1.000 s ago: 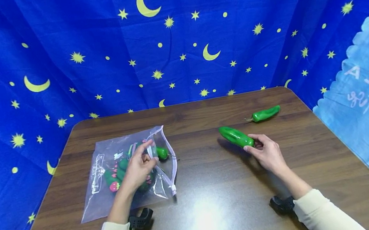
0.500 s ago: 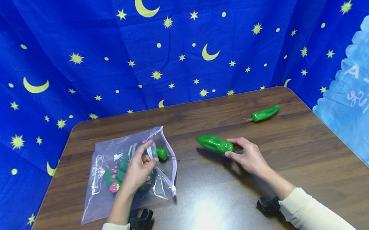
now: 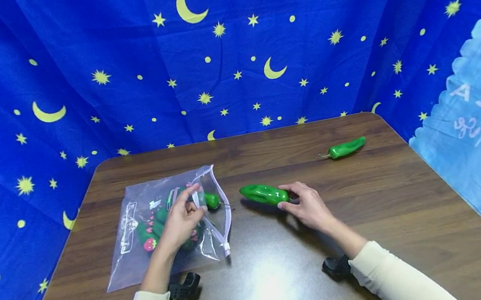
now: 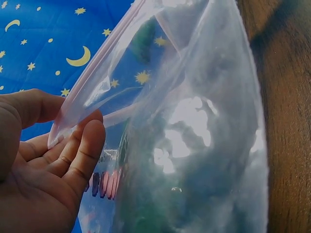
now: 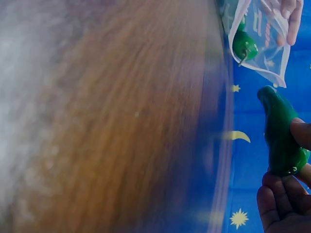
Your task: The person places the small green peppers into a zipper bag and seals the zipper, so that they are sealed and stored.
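My left hand (image 3: 181, 222) pinches the upper edge of the mouth of a clear zip bag (image 3: 123, 269), lifting it; in the left wrist view thumb and fingers (image 4: 90, 150) are on its pink-white rim. Inside the bag are dark green things, blurred by the plastic and its printed pictures. A green pepper (image 3: 212, 200) with a thin stem lies just inside the mouth. My right hand (image 3: 310, 207) grips a larger glossy green pepper (image 3: 262, 194) by its blunt end, between thumb and fingers. Its narrow tip points at the bag's mouth, a short gap away.
Another slim green pepper (image 3: 347, 148) lies at the back right of the brown wooden table (image 3: 392, 210). The bag's zip slider (image 3: 227, 249) sits at the near corner of its mouth. Blue star-and-moon cloth (image 3: 242, 93) hangs around the table.
My right hand has carried the large pepper leftward across the table, nearer the bag's mouth. The left hand and the bag stay where they were.
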Demonstrator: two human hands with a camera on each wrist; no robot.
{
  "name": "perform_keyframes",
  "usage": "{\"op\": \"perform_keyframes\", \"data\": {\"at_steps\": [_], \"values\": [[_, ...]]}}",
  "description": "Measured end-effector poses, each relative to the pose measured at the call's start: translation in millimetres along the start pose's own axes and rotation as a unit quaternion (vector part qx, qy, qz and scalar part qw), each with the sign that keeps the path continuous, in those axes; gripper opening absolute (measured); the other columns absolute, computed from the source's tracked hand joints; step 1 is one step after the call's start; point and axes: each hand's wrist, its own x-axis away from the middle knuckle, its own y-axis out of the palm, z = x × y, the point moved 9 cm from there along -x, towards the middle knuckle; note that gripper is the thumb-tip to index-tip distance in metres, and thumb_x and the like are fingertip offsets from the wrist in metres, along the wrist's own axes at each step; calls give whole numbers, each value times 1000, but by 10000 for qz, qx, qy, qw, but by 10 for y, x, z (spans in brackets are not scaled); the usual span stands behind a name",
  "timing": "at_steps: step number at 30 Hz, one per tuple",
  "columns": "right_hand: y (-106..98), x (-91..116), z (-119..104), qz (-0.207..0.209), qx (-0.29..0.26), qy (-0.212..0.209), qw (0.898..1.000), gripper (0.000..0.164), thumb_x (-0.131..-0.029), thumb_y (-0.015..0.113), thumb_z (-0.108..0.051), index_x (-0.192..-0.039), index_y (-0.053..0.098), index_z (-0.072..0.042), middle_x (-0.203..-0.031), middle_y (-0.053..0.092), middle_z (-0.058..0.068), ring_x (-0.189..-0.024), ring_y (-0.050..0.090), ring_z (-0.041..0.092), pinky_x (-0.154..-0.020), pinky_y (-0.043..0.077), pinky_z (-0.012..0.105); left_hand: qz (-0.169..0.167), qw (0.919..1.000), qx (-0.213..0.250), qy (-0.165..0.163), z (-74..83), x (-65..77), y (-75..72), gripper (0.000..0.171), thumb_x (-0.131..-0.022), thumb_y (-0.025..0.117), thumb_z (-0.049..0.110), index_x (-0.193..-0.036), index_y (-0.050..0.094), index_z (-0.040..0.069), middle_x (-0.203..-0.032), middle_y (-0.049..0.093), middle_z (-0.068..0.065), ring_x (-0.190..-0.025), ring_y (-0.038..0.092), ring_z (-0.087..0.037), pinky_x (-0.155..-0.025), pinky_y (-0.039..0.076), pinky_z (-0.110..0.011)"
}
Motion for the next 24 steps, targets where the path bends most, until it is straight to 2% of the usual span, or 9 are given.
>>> {"op": "perform_keyframes", "data": {"at_steps": [11, 24], "values": [[105, -51, -81, -107, -12, -157, 9998, 43, -77, 76, -16, -117, 64, -7, -104, 66, 10, -98, 62, 26, -85, 55, 40, 22, 10000, -25, -28, -23, -4, 8, 63, -86, 59, 2, -144, 35, 9, -67, 50, -2, -41, 41, -7, -33, 40, -27], [244, -101, -200, -302, 25, -282, 9991, 43, -77, 76, -18, -117, 64, -8, -106, 67, 10, -101, 61, 28, -87, 52, 43, -10, 10000, 0, -53, -17, -5, 16, 64, -86, 59, 1, -144, 34, 9, -69, 51, -4, -43, 42, -10, -33, 41, -28]]}}
